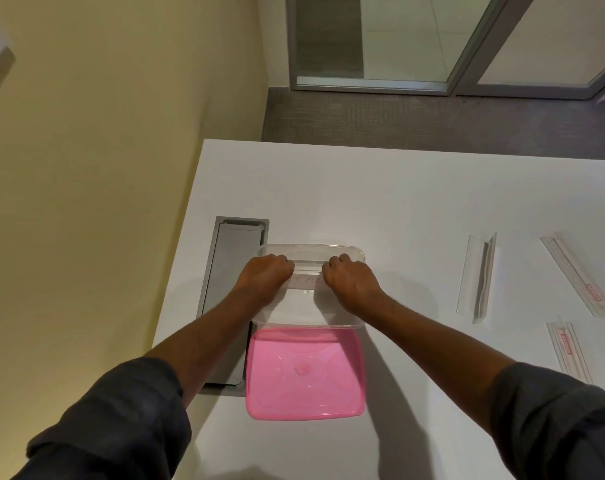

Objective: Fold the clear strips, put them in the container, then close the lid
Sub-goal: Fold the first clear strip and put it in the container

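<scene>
A clear plastic container (328, 251) stands on the white table, lid off. Both hands are over it, fingers curled down. My left hand (264, 277) and my right hand (351, 282) each grip one end of a clear strip (308, 276) with faint writing, held across the container's opening. The pink lid (306, 374) lies flat on the table just in front of the container. To the right lie three more clear strips: one folded into a V (477, 277), a long one with red print (576, 275), and a shorter one (567, 351).
A grey metal cable hatch (224, 299) is set into the table left of the container, partly under my left forearm. The table's left edge runs close beside it, with a yellow wall beyond. Grey carpet and glass doors lie past the far edge.
</scene>
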A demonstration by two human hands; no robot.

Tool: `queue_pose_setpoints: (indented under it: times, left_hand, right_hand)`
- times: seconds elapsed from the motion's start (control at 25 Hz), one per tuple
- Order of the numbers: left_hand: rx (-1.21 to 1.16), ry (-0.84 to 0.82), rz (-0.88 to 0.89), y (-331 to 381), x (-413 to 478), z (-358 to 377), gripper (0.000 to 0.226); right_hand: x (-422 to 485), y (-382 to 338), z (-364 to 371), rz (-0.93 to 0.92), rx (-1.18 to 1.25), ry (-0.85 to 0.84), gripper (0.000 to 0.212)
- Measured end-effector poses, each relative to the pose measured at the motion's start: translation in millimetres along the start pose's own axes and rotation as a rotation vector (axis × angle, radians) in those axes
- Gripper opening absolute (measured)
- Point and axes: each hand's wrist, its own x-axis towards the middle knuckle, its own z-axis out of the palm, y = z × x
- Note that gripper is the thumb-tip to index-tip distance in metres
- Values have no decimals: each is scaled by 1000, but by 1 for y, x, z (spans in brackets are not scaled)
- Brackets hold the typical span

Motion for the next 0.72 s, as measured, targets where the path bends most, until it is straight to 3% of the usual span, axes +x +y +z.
queue_pose_setpoints:
  times: [0.32, 0.48, 0.64, 0.72]
  left_hand:
    - [-43, 77, -19, 5, -1, 2, 50]
    - [-98, 106, -25, 6, -4, 4, 33]
    - [-448, 349, -153, 53, -21, -49, 33]
    - [-643, 457, -259, 65, -26, -59, 32]
  right_hand:
    - [0, 0, -4, 19, 29, 37, 30]
    - [-5, -5, -9, 22, 169, 98, 30]
    - [-55, 26, -37, 116, 348, 314, 9]
    - [-66, 30, -41, 141, 490, 401, 18]
